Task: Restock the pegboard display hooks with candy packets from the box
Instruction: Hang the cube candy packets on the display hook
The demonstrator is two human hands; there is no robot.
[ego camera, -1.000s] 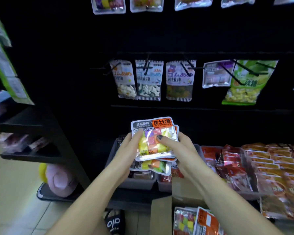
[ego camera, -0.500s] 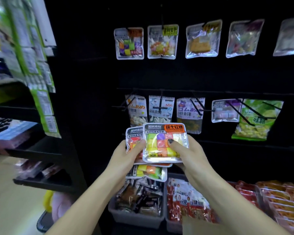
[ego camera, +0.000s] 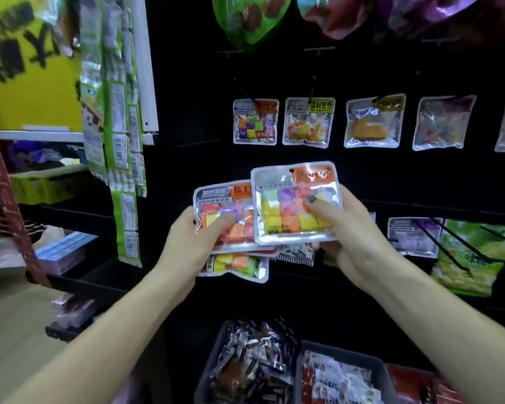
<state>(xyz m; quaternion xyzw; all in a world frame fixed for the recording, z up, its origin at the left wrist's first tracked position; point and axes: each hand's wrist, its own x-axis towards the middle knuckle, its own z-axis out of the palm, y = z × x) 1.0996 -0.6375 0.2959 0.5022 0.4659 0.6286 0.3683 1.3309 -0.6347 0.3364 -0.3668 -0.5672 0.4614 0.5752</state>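
Two hands: left hand (ego camera: 187,246), right hand (ego camera: 353,243). Three candy packets in hand: front packet (ego camera: 296,202), second packet (ego camera: 225,217), third packet (ego camera: 233,265). Five packets hang in the middle row (ego camera: 255,122). Two grey bins (ego camera: 344,352) below.

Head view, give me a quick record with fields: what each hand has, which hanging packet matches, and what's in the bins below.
left hand: grips a stack of candy packets
right hand: pinches the front candy packet, held apart from the stack
matching packet on hook: colourful cubes, orange label, leftmost of the upper row
pegboard: black
left bin: dark and silver wrapped sweets
right bin: red and white packets
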